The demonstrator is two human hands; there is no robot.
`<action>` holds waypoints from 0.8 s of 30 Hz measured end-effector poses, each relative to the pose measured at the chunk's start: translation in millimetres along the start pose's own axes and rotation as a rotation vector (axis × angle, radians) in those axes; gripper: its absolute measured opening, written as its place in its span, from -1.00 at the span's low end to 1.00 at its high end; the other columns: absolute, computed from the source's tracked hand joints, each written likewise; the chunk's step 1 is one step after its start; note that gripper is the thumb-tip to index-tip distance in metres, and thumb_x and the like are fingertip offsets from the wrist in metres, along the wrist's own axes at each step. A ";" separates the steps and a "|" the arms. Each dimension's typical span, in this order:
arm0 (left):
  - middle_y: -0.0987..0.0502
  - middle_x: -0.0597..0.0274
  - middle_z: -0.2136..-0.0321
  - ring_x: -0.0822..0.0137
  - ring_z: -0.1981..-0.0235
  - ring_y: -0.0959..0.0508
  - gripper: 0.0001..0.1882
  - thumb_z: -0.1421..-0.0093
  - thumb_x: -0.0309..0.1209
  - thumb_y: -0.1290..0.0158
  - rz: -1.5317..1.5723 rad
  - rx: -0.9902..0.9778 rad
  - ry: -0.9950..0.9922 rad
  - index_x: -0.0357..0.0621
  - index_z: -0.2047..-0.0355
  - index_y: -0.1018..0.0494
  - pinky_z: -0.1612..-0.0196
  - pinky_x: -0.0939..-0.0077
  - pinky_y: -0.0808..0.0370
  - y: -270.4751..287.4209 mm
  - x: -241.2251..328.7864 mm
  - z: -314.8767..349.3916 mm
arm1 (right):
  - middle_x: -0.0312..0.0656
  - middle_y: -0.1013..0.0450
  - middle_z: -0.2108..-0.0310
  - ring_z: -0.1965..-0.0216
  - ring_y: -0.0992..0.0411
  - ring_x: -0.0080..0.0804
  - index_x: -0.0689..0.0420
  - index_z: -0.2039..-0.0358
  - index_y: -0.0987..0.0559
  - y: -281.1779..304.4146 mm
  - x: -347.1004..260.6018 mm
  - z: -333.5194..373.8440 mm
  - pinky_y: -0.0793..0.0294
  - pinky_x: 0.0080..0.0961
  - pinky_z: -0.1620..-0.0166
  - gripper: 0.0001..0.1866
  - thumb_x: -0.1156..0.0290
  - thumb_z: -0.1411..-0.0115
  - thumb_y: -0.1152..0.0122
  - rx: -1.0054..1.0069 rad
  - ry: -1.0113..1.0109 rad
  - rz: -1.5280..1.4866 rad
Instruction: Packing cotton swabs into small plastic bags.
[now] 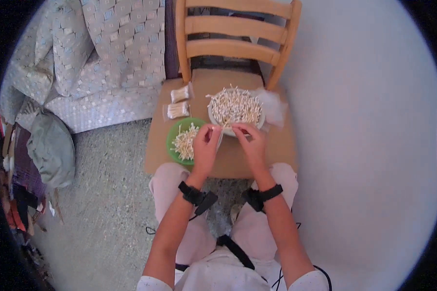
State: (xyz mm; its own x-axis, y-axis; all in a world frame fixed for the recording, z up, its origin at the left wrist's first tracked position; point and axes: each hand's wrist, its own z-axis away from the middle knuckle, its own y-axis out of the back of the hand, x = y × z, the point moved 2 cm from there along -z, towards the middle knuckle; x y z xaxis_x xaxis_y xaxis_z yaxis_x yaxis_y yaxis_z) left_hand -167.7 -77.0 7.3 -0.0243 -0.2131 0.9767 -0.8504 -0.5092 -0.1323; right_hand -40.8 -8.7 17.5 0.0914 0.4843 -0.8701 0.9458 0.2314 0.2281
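My left hand [206,146] and my right hand [252,144] are both closed in a pinch, close together over the near rim of a pale bowl [211,116]. Between their fingertips are what look like cotton swabs [226,127]; how many cannot be made out. A large heap of white-tipped cotton swabs [235,104] fills the pale bowl. By my left hand stands a green bowl [170,140], partly covered by that hand, with a looser pile of swabs [185,141] in it.
The bowls stand on the seat of a wooden chair [235,167]. Two small clear packs of swabs [178,110] lie at its left, and clear plastic bags [275,109] at its right. A patterned sofa [116,53] is at far left; a grey bag [56,150] lies below it. A pale wall [364,145] rises at right.
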 end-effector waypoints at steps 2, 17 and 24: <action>-0.37 0.44 0.53 0.63 0.48 -0.30 -0.84 -0.25 -0.37 0.00 -0.064 0.030 0.003 -0.23 0.34 -0.43 0.40 0.69 -0.29 3.4 4.3 0.9 | -0.18 -0.51 0.37 0.36 -0.47 -0.44 0.20 0.32 -0.60 -3.7 -1.9 5.5 -0.44 -0.58 0.28 -0.86 0.50 -0.08 -0.20 -0.009 -0.042 -0.037; -0.44 0.08 0.25 0.09 0.14 -0.38 -0.74 -0.02 -0.42 -0.13 -0.790 -0.071 -0.435 -0.13 0.23 -0.46 0.09 0.29 -0.32 17.8 16.9 -6.2 | -0.31 -0.50 0.36 0.42 -0.41 -0.64 0.21 0.21 -0.54 -11.7 21.6 2.5 -0.41 -0.69 0.36 -0.80 0.40 -0.19 -0.14 0.027 -0.429 -0.503; -0.17 -0.02 -0.15 -0.05 -0.16 -0.18 -0.22 0.08 -0.33 -0.24 -0.845 -0.420 -0.293 0.01 -0.17 -0.17 -0.21 0.11 -0.12 29.2 1.7 2.2 | -0.26 -0.53 0.35 0.47 -0.41 -0.59 0.17 0.26 -0.54 -0.3 9.7 -1.2 -0.40 -0.62 0.38 -0.83 0.43 -0.11 -0.22 0.111 -0.176 -0.076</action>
State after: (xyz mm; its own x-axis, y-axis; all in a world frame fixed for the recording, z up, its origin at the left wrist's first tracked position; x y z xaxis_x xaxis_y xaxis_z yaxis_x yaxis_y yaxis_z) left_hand -191.4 -94.1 4.8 0.7599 -0.1426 0.6342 -0.6468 -0.2641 0.7155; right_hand -40.6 -3.1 9.5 0.0620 0.3120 -0.9481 0.9796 0.1628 0.1177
